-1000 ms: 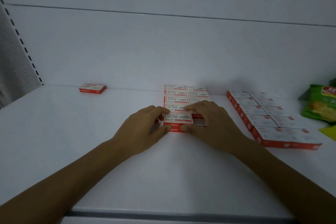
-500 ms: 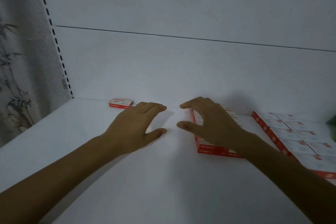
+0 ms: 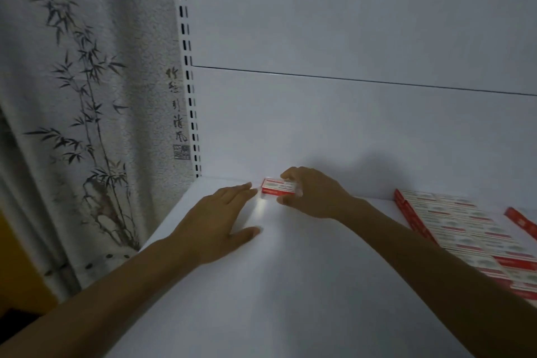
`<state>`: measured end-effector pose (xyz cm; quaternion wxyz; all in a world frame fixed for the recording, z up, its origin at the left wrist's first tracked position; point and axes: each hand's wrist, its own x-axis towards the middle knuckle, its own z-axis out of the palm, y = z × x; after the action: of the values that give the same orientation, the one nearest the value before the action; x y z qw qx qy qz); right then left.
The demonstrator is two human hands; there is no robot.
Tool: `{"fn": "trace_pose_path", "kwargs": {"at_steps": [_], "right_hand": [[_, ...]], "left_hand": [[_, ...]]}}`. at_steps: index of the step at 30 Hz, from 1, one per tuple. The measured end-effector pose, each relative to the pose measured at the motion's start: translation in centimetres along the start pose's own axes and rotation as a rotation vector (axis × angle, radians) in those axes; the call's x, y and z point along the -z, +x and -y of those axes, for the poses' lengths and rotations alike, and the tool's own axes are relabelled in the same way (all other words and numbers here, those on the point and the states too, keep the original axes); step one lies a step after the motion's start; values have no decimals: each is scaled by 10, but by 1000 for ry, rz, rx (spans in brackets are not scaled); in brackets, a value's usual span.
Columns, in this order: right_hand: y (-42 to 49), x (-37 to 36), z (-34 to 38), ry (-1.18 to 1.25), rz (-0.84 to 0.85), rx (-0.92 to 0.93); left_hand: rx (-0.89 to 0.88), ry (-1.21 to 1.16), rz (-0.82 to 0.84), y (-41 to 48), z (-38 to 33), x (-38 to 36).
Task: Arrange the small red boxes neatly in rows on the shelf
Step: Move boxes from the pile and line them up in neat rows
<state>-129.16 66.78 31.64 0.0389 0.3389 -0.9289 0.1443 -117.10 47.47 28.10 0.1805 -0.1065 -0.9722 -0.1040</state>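
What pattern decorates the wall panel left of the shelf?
The wall panel shows dark ink bamboo on pale grey; head view.

On the bamboo ink painting at the left I see a column of five brushed Chinese characters with a square seal beneath, none clear enough for me to read. The small red box and the rows of red boxes at the right carry print, all too blurred to read.

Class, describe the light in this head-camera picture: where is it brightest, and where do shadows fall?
Head view: dim overall; brightest is a small glare patch on the shelf just in front of the red box that the right hand grips; soft hand shadows fall on the back panel.
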Motion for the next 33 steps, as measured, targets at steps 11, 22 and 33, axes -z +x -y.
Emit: {"fn": "trace_pose_path", "kwargs": {"at_steps": [11, 22, 33], "right_hand": [[-30, -27, 23, -107, -102, 27], [-115, -11, 32, -81, -95, -72], [-115, 6, 27, 159, -401, -220]], "left_hand": [[-101, -149, 78, 34, 9, -9], [-284, -262, 267, 30, -10, -16], [250, -1313, 454, 32, -49, 9]]}}
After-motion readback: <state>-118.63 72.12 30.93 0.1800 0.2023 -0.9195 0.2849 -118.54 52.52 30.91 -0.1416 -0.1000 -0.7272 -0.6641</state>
